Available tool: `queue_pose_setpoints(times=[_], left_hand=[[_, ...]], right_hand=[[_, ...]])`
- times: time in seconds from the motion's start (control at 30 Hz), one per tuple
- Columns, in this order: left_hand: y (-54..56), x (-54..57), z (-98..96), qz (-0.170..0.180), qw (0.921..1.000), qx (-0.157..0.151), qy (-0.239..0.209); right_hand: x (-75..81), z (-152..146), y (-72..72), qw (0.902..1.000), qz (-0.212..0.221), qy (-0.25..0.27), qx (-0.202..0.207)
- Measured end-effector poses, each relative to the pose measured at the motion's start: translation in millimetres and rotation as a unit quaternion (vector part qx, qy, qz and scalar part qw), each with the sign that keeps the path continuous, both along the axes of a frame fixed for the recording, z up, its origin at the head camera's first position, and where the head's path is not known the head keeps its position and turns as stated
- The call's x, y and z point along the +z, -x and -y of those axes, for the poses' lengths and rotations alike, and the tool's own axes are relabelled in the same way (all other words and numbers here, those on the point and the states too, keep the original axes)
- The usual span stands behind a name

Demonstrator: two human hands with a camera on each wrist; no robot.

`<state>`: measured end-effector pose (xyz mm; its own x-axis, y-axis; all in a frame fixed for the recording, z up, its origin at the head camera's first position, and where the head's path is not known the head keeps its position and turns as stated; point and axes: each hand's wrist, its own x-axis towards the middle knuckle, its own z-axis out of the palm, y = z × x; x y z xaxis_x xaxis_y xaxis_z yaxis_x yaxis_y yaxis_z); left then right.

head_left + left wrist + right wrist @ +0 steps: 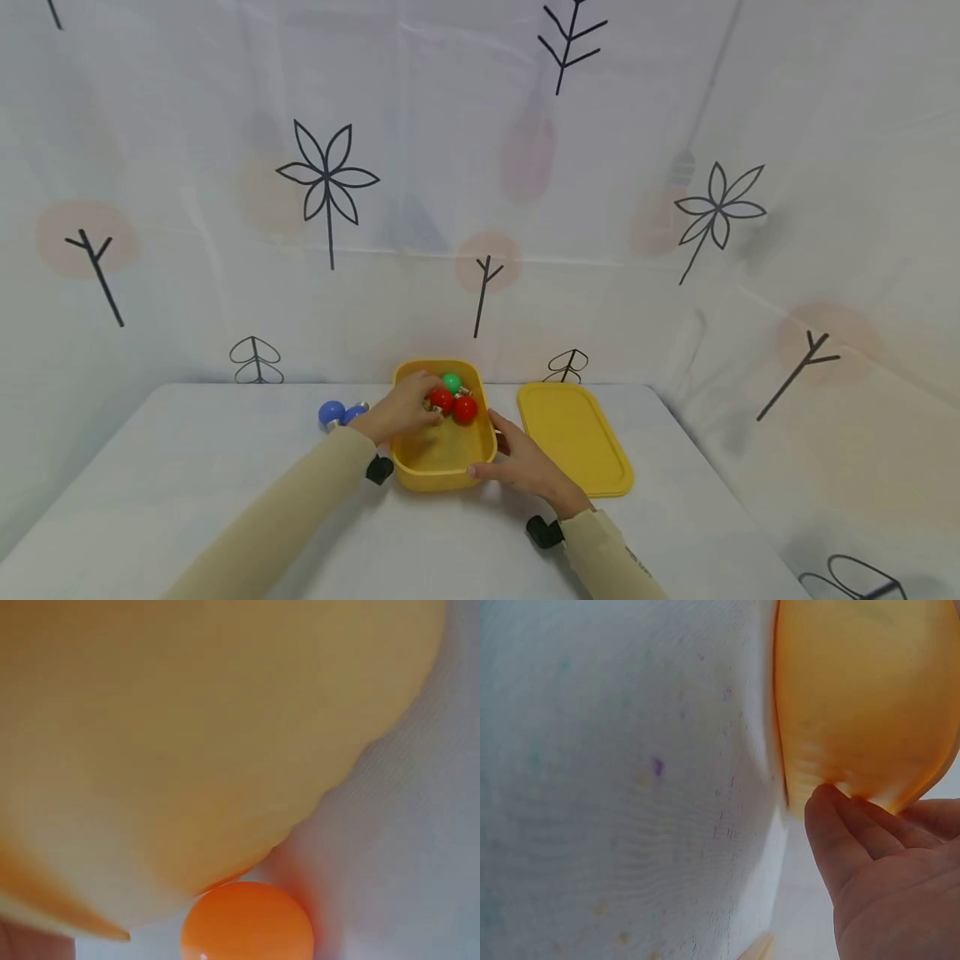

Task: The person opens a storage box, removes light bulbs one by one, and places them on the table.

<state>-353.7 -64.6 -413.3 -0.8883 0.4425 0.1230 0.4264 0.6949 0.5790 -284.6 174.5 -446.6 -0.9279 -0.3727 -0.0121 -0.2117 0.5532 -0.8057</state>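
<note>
A yellow plastic container (442, 479) stands on the table with its top uncovered. Inside, toward the back, lie a green ball ornament (452, 382) and a red ball ornament (465, 409), both with silvery caps. My left hand (401, 407) reaches over the container's left wall and pinches another red ball ornament (442, 401) between fingers and thumb. At the container's right front corner, my right hand (525, 462) holds it from outside, fingers along the right wall and thumb at the front. The right wrist view shows those fingertips (826, 796) against the yellow wall.
Blue ball ornaments (332, 412) sit on the table left of the container. An orange ball (247, 924) lies close by the container's outer wall in the left wrist view. To the right lies a flat yellow lid (573, 437). A patterned white cloth (420, 167) hangs behind.
</note>
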Motion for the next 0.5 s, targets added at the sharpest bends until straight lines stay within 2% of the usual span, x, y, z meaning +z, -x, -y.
queue_pose_setpoints(times=[0.27,0.5], left_hand=[[6.4,-5.3,-3.5,0.015,0.9994,-0.001,0.030],[8.5,-8.6,-5.7,-0.001,0.9981,-0.010,0.062]], right_hand=[[0.4,1.9,-1.1,1.0000,-0.002,-0.006,-0.003],[-0.5,1.4,-1.2,0.9999,0.003,-0.007,-0.008]])
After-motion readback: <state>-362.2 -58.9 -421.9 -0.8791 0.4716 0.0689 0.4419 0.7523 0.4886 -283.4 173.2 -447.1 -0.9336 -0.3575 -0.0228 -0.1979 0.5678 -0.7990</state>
